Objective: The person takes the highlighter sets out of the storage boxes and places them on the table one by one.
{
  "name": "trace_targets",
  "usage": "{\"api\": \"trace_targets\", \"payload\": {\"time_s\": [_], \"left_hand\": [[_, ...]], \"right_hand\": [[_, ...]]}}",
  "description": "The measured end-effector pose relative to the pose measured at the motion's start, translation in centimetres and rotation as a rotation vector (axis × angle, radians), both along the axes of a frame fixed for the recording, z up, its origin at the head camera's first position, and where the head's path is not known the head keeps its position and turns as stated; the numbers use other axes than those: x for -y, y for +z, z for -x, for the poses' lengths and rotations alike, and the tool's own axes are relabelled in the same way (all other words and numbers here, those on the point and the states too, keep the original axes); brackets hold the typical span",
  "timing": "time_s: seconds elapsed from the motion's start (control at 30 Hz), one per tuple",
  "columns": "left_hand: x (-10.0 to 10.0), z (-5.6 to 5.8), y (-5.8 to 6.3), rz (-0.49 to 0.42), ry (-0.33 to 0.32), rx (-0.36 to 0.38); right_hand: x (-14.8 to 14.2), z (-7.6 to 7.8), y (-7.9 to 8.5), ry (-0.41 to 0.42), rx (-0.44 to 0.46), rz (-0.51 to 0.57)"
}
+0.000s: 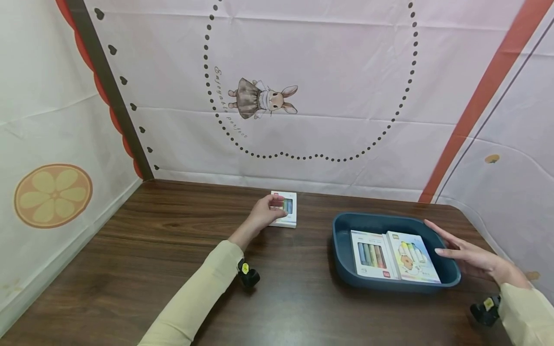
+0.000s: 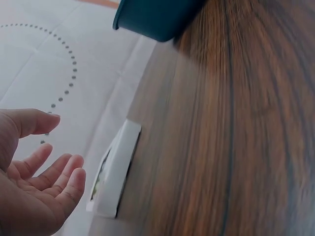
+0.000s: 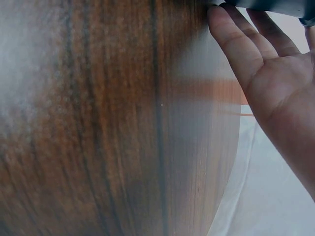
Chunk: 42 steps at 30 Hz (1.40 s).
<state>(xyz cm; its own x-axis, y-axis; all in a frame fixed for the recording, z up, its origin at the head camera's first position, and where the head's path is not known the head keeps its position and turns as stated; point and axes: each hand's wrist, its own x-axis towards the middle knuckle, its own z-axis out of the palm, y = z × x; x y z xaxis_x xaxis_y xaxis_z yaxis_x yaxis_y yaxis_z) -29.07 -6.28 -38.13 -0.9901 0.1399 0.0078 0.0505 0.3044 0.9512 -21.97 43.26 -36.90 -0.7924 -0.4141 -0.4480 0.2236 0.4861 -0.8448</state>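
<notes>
My left hand point(image 1: 265, 212) hovers over a small white box point(image 1: 292, 218) with a window showing coloured sticks, at the table's far side. In the left wrist view, the left hand point(image 2: 37, 182) has loosely bent fingers and an empty gap between thumb and fingertips, beside the white box point(image 2: 120, 169). My right hand point(image 1: 469, 254) is at the right side of a dark blue bin point(image 1: 346, 269), its thumb over the rim. The right wrist view shows the fingers point(image 3: 238, 44) nearly straight, their tips right at the bin point(image 3: 275, 5).
Inside the bin lie a white box with windowed coloured sticks point(image 1: 372, 274) and a white box with a cartoon picture point(image 1: 413, 257). The brown wooden table point(image 1: 298, 288) meets a printed cloth backdrop point(image 1: 337, 86) behind and at both sides.
</notes>
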Motion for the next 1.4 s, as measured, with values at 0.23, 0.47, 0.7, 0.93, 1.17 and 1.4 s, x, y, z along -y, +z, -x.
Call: {"api": "trace_targets", "payload": {"time_s": [0.23, 0.47, 0.7, 0.93, 1.17, 1.4], "left_hand": [[-1.6, -0.7, 1.0, -0.047, -0.050, -0.025], [-3.0, -1.4, 1.8, -0.115, -0.094, -0.032], [-4.1, -1.8, 2.3, -0.124, -0.124, -0.015], [-5.0, -2.4, 3.0, -0.114, -0.147, 0.004], [-6.0, -2.9, 3.4, -0.133, -0.180, 0.011], [-7.0, -3.4, 3.5, -0.126, -0.192, 0.000]], "right_hand": [[-0.1, 0.0, 0.0, 0.007, -0.009, -0.004], [0.1, -0.1, -0.1, -0.011, -0.015, -0.017], [-0.1, 0.1, -0.1, 0.003, -0.015, -0.015], [-0.1, 0.1, -0.3, 0.000, 0.008, 0.054], [-0.3, 0.2, -0.3, 0.025, -0.018, 0.041], [0.0, 0.2, -0.4, -0.001, -0.034, 0.026]]}}
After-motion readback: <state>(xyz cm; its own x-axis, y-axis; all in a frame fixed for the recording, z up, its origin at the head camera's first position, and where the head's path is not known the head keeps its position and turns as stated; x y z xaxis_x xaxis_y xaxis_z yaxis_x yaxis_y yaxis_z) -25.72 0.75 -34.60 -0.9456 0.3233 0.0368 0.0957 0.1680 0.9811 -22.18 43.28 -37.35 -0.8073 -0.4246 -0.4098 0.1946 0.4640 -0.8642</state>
